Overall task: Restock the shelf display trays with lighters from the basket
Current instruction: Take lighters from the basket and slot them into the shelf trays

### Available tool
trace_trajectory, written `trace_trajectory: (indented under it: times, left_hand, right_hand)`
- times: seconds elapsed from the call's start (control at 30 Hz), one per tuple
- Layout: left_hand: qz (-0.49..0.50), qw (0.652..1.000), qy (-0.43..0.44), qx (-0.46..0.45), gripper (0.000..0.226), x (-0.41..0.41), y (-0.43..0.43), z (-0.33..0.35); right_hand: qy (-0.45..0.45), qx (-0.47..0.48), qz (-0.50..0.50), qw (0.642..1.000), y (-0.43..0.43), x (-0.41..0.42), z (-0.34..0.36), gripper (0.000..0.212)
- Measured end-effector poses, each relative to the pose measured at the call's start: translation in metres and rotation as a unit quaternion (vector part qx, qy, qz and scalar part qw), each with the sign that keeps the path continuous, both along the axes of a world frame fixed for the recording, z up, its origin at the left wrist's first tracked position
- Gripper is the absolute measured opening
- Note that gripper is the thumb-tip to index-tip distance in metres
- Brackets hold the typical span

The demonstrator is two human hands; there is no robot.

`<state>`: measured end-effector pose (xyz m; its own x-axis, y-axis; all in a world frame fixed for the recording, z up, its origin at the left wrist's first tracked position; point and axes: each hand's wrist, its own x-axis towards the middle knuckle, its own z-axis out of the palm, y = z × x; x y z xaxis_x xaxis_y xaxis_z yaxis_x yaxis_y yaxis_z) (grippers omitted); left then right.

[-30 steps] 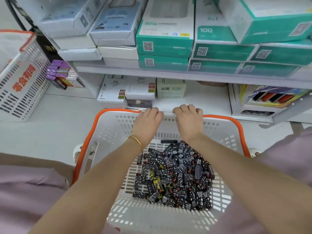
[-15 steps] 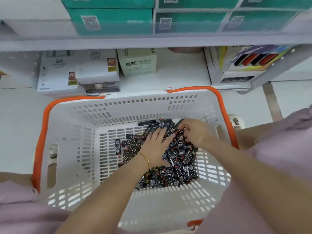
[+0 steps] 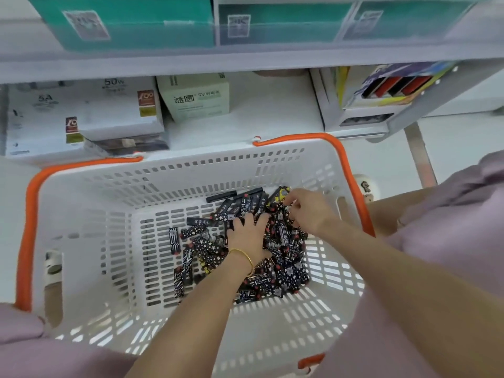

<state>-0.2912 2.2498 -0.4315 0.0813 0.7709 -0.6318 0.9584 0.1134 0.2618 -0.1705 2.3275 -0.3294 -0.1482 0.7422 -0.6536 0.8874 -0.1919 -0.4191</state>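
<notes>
Both hands are recorded inside the white basket (image 3: 90, 214), which is placed just in front of the lower shelf (image 3: 259, 118). Left hand (image 3: 246, 237): laid palm-down on the heap of lighters (image 3: 283, 266), fingers straight and slightly spread, nothing gripped; a gold bracelet (image 3: 244, 255) is noted at the wrist. Right hand (image 3: 309, 211): placed at the far right edge of the heap, fingers curled down among the lighters beside a yellow lighter (image 3: 278, 195); whether one is pinched cannot be told. Lighters: mostly black with white and red patterns, heaped on the basket floor toward its right side, a few lying singly to the left. Orange handles (image 3: 26, 236) are folded down along the rim. On the shelf behind the basket, white boxes (image 3: 114, 113) are stacked at left, a pale box (image 3: 195, 96) is seen at centre, and a display tray (image 3: 354, 124) holding a colourful carton (image 3: 392, 85) is seen at right. Teal boxes (image 3: 131, 20) are stored on the shelf above.
</notes>
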Motion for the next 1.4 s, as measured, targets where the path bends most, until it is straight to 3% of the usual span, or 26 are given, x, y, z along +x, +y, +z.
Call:
trace_trajectory:
  times: [0.2,0.43,0.57,0.67,0.8,0.9,0.97,1.13,1.23,1.27,1.37,1.4]
  left_hand:
    - [-0.022,0.999,-0.030,0.026,0.069,-0.006,-0.005,-0.001]
    - [-0.001,0.993,-0.119,-0.016,0.052,-0.014,-0.008,0.004]
    - [0.136,0.965,-0.221,-0.032,0.049,-0.025,-0.001,0.027]
    - [0.287,0.909,-0.294,-0.065,0.079,-0.042,0.003,0.053]
    - [0.449,0.783,-0.425,-0.069,0.094,-0.060,0.006,0.096]
    - [0.501,0.694,-0.512,-0.070,0.111,-0.076,0.009,0.120]
    - [0.509,0.667,-0.541,-0.058,0.111,-0.086,0.006,0.136]
    - [0.511,0.655,-0.556,-0.032,0.072,-0.098,-0.016,0.175]
    - [0.485,0.668,-0.563,-0.010,0.079,-0.106,-0.025,0.195]
    - [0.476,0.673,-0.566,0.001,0.071,-0.109,-0.027,0.204]
    - [0.444,0.699,-0.558,0.048,0.017,-0.117,-0.034,0.234]
    - [0.435,0.707,-0.553,0.068,0.013,-0.119,-0.037,0.245]
  right_hand:
    - [0.015,-0.004,0.003,1.000,0.000,-0.003,0.005,0.027]
    - [0.028,0.011,0.005,1.000,0.001,-0.005,0.011,0.024]
    - [0.038,0.025,0.006,0.999,0.003,-0.006,0.015,0.025]
    - [0.064,0.022,-0.016,0.998,0.007,-0.008,0.023,0.023]
    - [0.095,0.030,-0.023,0.995,0.012,-0.015,0.042,0.019]
    - [0.125,-0.001,-0.031,0.992,0.012,-0.024,0.058,0.020]
    - [0.147,-0.044,-0.041,0.987,0.007,-0.031,0.070,0.018]
    - [0.218,-0.126,-0.029,0.967,-0.009,-0.046,0.093,0.016]
    - [0.312,-0.152,-0.053,0.936,-0.014,-0.058,0.107,0.017]
    - [0.345,-0.158,-0.064,0.923,-0.015,-0.063,0.113,0.018]
    - [0.429,-0.159,-0.063,0.887,-0.018,-0.074,0.140,0.022]
    - [0.452,-0.158,-0.052,0.876,-0.018,-0.076,0.151,0.022]
